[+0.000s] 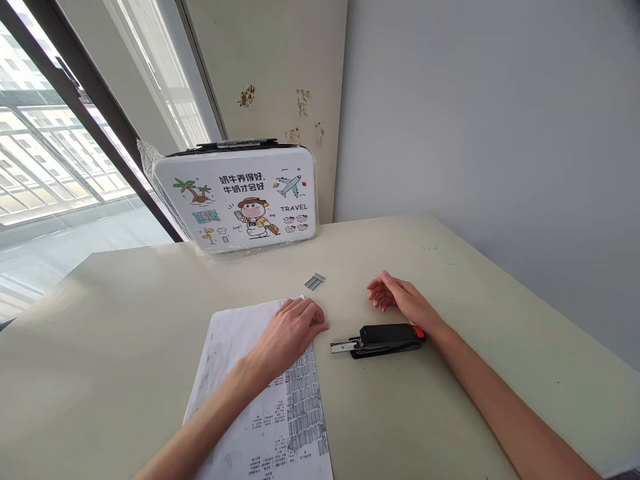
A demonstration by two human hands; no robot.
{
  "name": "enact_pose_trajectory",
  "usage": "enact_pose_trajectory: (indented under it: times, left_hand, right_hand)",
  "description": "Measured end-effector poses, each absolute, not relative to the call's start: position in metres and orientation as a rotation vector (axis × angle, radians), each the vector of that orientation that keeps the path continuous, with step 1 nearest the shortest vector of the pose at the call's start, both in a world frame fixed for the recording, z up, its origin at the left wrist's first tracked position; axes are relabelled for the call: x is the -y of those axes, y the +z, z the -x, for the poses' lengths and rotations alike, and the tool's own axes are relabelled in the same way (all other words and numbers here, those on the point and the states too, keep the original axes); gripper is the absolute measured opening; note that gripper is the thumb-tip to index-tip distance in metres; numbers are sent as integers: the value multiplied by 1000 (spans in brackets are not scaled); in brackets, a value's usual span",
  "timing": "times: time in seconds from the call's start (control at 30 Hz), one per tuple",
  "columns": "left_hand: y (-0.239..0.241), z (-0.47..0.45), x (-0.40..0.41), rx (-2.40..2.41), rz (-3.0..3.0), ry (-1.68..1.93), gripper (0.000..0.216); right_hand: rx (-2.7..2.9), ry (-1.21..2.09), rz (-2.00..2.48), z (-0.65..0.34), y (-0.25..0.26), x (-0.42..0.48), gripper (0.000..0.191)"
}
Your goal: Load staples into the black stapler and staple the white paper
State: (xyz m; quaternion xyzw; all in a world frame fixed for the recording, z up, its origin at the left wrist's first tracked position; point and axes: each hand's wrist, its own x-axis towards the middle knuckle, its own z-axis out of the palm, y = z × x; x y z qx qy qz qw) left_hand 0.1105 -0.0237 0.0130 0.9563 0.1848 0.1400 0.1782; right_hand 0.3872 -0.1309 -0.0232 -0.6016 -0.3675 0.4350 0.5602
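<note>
My left hand [293, 328] lies palm down on the top right corner of a printed sheet of paper [235, 387], fingers curled loosely toward the sheet's edge. My right hand [397, 298] rests on the table with its fingers loosely bent and nothing in them. Between and just below the two hands lies a black stapler [383, 339] with a red end, its metal staple tray pulled out to the left. A small strip of staples [315, 281] lies on the table beyond the hands.
A white cartoon-printed case [237, 197] wrapped in clear plastic stands at the back of the pale table [450, 400], against the wall corner. A window with a dark frame [85, 113] is at the left. The grey wall runs along the table's right side.
</note>
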Motion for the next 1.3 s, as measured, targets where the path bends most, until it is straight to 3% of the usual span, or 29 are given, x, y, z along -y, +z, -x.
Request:
enact_pose_trajectory:
  times: [0.27, 0.7, 1.3]
  left_hand:
    - [30, -112, 38, -613, -2211, 342, 17]
    - [33, -111, 64, -532, -2596, 485, 13]
    - [22, -127, 73, -754, -2462, 375, 11]
  right_hand:
    - [870, 1025, 1421, -388, -24, 131, 68]
    - [880, 1011, 1432, -386, -20, 133, 67]
    - [855, 1017, 1429, -385, -18, 132, 65]
